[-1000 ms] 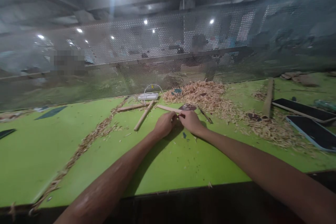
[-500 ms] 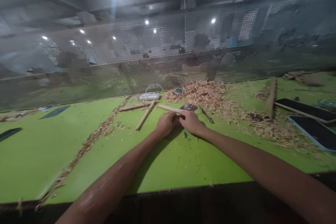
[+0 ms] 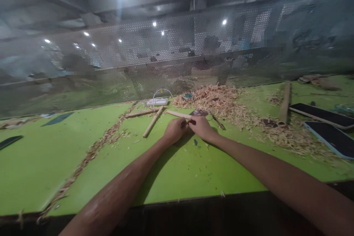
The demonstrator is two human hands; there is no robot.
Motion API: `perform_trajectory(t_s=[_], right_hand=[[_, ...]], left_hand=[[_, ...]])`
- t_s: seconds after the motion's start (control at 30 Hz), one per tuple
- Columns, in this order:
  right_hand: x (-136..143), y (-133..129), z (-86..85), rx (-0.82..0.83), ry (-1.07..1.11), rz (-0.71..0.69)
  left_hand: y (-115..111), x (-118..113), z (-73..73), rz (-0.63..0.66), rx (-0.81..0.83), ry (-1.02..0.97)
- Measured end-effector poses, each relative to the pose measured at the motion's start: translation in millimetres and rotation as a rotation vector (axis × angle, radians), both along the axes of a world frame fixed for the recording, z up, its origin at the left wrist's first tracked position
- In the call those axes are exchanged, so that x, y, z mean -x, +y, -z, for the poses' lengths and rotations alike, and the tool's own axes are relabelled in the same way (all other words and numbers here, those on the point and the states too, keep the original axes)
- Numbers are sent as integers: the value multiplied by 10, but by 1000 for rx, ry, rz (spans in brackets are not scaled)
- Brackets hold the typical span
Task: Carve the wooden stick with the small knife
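Observation:
My left hand [image 3: 175, 130] and my right hand [image 3: 201, 127] meet over the green tabletop [image 3: 182, 177], fingers curled and tips close together. Whatever they pinch is too small or too hidden to make out. Just beyond the fingers lies a pale wooden stick [image 3: 177, 114], its right end close to my right hand. Left of my left hand, a second wooden stick [image 3: 153, 121] lies at a slant, beside a third stick [image 3: 142, 113]. A dark flat piece [image 3: 199, 113] rests behind my right hand, with thin dark tools [image 3: 218, 121] to its right.
A heap of wood shavings [image 3: 215, 97] spreads to the right. Two phones [image 3: 322, 115] [image 3: 332, 138] and a wooden bar [image 3: 285, 103] lie at the right. A white device with a cable [image 3: 157, 101] sits before the perforated screen [image 3: 138, 59]. Shavings fill the seam at left.

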State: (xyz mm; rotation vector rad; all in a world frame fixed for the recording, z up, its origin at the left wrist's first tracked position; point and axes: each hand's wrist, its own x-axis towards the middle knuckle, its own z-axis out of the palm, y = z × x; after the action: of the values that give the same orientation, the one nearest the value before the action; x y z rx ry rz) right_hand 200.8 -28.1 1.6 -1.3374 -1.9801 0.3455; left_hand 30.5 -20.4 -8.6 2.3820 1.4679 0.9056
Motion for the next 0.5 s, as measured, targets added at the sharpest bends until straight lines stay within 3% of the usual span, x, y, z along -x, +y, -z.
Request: perform_trajectory(t_s=[0.5], right_hand=[[-13,-34,-20,-1,2,-1]], left_hand=[[-38,-24,-38,34,-10,-14]])
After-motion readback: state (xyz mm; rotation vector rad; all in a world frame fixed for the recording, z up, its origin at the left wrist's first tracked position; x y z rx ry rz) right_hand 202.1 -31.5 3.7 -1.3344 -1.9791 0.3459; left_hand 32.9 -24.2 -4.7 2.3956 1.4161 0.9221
